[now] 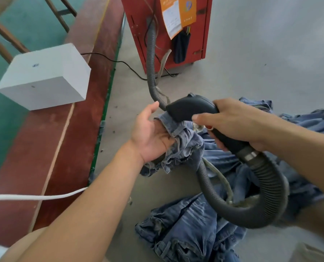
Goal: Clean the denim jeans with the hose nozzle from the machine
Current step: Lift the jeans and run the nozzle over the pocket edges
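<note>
Our right hand (238, 123) grips the black plastic hose nozzle (190, 108), mouth pressed on the bunched blue denim jeans (184, 142) our left hand (151, 135) clutches.

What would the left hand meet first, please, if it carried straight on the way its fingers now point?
Most likely the black nozzle: the left hand holds a bunched denim jeans fold, its fingers aimed up-right at the nozzle head just beyond. Depth is hard to judge.

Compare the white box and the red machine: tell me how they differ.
The white box is plain and low; the red machine is taller and carries an orange label. The box sits on the reddish-brown strip, the machine on grey floor. A ribbed black hose runs from the machine, none from the box. Both are boxy.
</note>
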The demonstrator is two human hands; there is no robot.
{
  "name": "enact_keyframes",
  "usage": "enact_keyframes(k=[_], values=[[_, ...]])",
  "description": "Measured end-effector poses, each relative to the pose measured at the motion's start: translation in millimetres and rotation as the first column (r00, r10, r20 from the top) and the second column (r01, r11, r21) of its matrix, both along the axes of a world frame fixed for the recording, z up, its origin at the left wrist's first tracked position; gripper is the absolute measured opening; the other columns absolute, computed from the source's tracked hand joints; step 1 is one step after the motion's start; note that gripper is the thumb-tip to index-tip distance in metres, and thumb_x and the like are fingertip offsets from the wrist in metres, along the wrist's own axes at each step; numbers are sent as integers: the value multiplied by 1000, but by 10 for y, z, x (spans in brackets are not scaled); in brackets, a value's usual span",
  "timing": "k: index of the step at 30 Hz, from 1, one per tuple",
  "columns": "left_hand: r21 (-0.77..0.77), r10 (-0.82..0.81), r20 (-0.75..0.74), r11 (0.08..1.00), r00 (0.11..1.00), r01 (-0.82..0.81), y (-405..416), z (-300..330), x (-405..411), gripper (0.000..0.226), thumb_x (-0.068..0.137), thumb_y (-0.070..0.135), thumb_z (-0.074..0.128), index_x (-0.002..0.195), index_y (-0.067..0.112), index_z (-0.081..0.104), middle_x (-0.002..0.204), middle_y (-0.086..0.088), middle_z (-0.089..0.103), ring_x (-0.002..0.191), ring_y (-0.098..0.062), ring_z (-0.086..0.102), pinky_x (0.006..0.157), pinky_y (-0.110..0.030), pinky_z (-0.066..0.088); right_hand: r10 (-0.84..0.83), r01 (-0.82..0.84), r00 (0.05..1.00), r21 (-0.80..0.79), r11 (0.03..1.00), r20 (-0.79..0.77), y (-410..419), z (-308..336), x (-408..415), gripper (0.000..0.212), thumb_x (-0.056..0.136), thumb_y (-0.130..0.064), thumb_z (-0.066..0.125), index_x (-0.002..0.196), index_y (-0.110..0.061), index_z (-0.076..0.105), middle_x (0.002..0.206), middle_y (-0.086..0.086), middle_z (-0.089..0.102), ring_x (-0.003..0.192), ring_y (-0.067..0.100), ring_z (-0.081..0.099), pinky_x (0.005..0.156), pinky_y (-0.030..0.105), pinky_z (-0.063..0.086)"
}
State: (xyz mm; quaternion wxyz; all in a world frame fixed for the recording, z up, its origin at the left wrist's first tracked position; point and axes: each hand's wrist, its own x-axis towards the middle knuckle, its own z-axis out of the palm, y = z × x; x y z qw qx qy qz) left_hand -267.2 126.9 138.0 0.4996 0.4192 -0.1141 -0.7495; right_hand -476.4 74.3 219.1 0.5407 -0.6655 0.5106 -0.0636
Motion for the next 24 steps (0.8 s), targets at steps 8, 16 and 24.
enact_keyframes(k=[8,16,24], values=[[-59,-94,3,994,996,94,9,55,73,79,99,71,31,151,14,51,150,-22,53,135,-41,50,111,-62,37,204,-233,963,-157,960,-178,66,71,-195,21,92,-50,68,84,-32,64,52,2,67,38,16,61,38,24,47],[-64,-87,108,994,990,94,29,62,-43,94,96,79,28,147,4,53,146,-26,55,132,-44,53,112,-56,43,-103,117,985,-89,989,141,-105,-34,0,28,96,-39,70,99,-12,61,62,5,62,48,23,59,50,40,55],[-41,28,219,999,975,-19,11,46,-42,90,97,79,20,144,13,59,140,-14,64,122,-28,63,94,-36,52,186,-216,965,-164,963,-184,26,-70,-39,28,93,-50,69,91,-22,63,50,-7,64,38,6,57,44,29,49]])
